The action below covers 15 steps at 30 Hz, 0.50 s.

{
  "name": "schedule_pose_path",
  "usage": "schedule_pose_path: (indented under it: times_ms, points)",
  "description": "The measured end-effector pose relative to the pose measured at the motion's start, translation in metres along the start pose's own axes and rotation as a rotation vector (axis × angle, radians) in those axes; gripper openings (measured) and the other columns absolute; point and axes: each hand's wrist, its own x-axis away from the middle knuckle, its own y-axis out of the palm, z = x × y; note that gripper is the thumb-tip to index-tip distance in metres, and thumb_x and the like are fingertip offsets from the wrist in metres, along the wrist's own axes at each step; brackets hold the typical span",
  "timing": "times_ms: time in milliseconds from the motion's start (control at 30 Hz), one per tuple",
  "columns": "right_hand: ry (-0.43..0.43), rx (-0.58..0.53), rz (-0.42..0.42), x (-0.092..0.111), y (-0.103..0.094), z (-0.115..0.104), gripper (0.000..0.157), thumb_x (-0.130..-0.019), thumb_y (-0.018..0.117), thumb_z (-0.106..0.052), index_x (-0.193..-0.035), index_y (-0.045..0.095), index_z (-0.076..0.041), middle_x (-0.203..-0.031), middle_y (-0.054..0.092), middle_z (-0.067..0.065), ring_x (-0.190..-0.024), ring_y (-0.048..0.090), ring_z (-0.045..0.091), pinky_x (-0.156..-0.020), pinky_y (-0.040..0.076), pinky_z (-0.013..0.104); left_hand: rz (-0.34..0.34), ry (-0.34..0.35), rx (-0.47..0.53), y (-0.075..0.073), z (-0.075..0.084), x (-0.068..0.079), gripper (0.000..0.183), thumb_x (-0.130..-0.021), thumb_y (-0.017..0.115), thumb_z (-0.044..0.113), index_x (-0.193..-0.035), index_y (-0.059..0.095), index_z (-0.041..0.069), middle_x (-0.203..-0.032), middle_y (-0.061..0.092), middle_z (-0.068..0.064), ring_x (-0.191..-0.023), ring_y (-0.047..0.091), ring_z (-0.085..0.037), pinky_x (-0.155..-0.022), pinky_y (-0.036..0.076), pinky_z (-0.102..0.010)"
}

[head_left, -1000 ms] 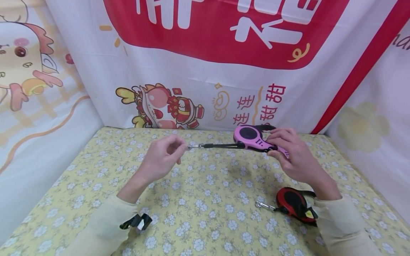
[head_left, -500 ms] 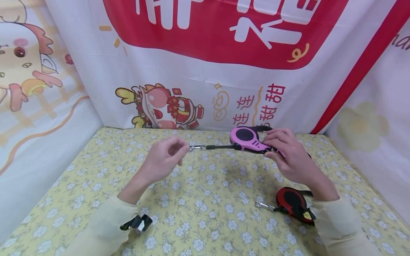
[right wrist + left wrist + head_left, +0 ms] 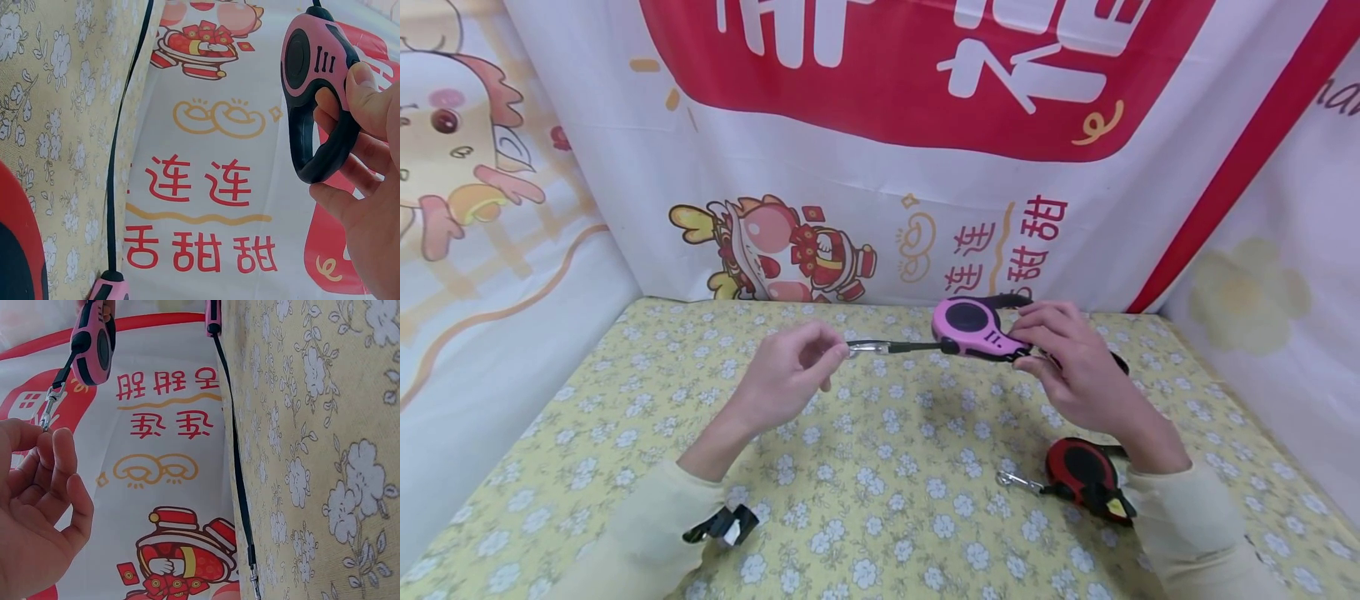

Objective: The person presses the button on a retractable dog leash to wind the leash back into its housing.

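Pink leash (image 3: 964, 318) is in the right hand (image 3: 1070, 360), gripped by the handle (image 3: 322, 164), black strap (image 3: 913, 347) running across to the left hand (image 3: 788, 371), which pinches the metal clip (image 3: 869, 347), fingertips right at its end

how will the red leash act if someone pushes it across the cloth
The red leash would probably slide rather than roll, since it lies on its broad side on the flowered cloth. Its casing looks like smooth plastic, so likely stiff. Its metal clip sticks out from one end and may swing.
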Motion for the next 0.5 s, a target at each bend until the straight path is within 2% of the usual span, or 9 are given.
schedule_pose_path:
  times_ms: [200,500]
  points:
    - [0.002,0.021,-0.015,-0.0018,0.0011,-0.0046,0.031,-0.080,0.082,0.009,-0.108,0.074,-0.001,-0.116,0.072,0.015,-0.124,0.055,0.038,-0.103,0.042,0.051,-0.002,0.008,0.006,0.0016,-0.0008,0.0004,0.011,-0.108,0.063,0.018,-0.110,0.071,0.011,-0.081,0.065,-0.002,-0.068,0.066,-0.024,-0.059,0.052,-0.027]
    - [0.024,0.045,-0.028,-0.0022,-0.0001,-0.0102,0.029,-0.080,0.084,0.007,-0.107,0.076,-0.001,-0.116,0.072,0.013,-0.124,0.055,0.036,-0.102,0.044,0.053,-0.009,0.025,0.013,0.0040,0.0024,0.0017,0.010,-0.108,0.063,0.017,-0.108,0.071,0.011,-0.080,0.065,-0.004,-0.064,0.064,-0.015,-0.057,0.051,-0.027]
